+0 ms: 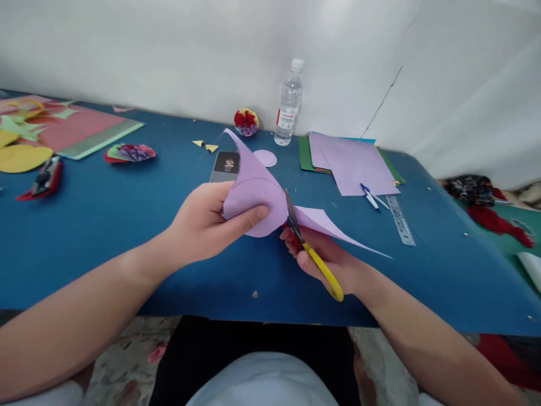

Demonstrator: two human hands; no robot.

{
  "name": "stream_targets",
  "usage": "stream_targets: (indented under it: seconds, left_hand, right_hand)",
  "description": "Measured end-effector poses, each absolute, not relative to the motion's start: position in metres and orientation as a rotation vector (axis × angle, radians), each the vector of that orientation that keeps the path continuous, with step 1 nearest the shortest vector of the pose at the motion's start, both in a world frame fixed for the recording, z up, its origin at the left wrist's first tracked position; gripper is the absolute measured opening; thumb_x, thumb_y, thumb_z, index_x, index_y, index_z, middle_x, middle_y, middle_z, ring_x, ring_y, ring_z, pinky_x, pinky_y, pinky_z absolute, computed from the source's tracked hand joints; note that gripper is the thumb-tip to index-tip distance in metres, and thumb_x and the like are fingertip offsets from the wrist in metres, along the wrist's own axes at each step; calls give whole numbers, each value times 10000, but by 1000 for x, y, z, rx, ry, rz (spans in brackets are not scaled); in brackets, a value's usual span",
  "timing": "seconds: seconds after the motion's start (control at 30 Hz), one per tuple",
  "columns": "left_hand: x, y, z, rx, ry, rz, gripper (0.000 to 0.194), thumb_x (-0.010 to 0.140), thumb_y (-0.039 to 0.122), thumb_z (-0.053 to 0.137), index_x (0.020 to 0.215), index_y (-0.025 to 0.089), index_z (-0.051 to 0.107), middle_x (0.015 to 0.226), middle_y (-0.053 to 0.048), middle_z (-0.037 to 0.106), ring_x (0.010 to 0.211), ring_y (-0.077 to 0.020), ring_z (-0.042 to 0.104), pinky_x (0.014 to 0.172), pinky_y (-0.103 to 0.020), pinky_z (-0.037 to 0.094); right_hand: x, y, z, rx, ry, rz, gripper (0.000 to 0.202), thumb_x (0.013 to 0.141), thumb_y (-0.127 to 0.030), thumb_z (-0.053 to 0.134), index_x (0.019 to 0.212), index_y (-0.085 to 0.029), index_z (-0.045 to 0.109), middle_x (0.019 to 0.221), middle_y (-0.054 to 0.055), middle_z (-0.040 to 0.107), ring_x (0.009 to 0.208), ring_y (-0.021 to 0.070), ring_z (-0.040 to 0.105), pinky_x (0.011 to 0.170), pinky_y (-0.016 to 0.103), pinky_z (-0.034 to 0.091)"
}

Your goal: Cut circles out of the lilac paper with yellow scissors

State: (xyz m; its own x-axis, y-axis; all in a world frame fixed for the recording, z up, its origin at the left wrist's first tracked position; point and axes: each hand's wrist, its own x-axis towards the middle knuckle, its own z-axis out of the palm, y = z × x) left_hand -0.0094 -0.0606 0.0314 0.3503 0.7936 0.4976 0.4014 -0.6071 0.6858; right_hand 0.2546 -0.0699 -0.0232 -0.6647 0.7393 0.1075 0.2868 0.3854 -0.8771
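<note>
Purple paper (258,192) is pinched between the thumb and fingers of my left hand (211,223); its cut edge is rounded and a curved line shows on it. My right hand (325,256) grips scissors (322,269) with yellow and red handles. Their dark blades meet the paper's right edge, and a pointed strip of the same paper hangs out over my right hand. Behind the paper, a purple disc (266,158) and a phone (226,166), partly covered, lie on the blue table (190,293).
A water bottle (288,107) and a ruffled paper ball (246,122) stand near the wall. To the right are stacked sheets (359,163), pens (372,198) and a ruler (401,221). Paper scraps (25,159) and a folded colourful piece (130,153) lie left.
</note>
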Motion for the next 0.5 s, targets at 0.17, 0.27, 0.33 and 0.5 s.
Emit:
stream_targets:
  seconds: [0.17, 0.27, 0.33, 0.5]
  left_hand:
    - [-12, -62, 34, 2258, 1037, 1126, 65, 935, 275, 745, 887, 232, 734, 764, 28, 739, 655, -158, 643, 595, -282, 488]
    - [-13, -65, 32, 2242, 1079, 1118, 97, 908, 249, 767, 980, 222, 708, 800, 31, 726, 651, -141, 624, 594, -260, 490]
    - [-13, -65, 30, 2231, 1086, 1111, 133, 906, 259, 771, 997, 206, 690, 837, 18, 735, 676, -143, 641, 610, -255, 505]
    - [-13, -64, 28, 2302, 1138, 1069, 127, 925, 276, 755, 906, 180, 675, 770, 9, 709, 639, -139, 621, 597, -265, 475]
  right_hand:
    - [251, -69, -24, -876, -2106, 1262, 668, 1041, -807, 457, 1317, -215, 597, 1161, 119, 663, 1033, 291, 663, 954, 466, 596]
    - [250, -69, -23, -864, -2086, 1295, 707, 1026, -827, 467, 1294, -185, 594, 1128, 120, 646, 972, 271, 637, 895, 443, 595]
    - [249, -69, -23, -862, -2078, 1310, 718, 1025, -823, 475, 1318, -178, 590, 1155, 129, 645, 990, 273, 635, 894, 435, 594]
    - [250, -69, -26, -870, -2043, 1349, 724, 1022, -803, 514, 1431, -209, 579, 1222, 127, 663, 1064, 289, 650, 936, 439, 598]
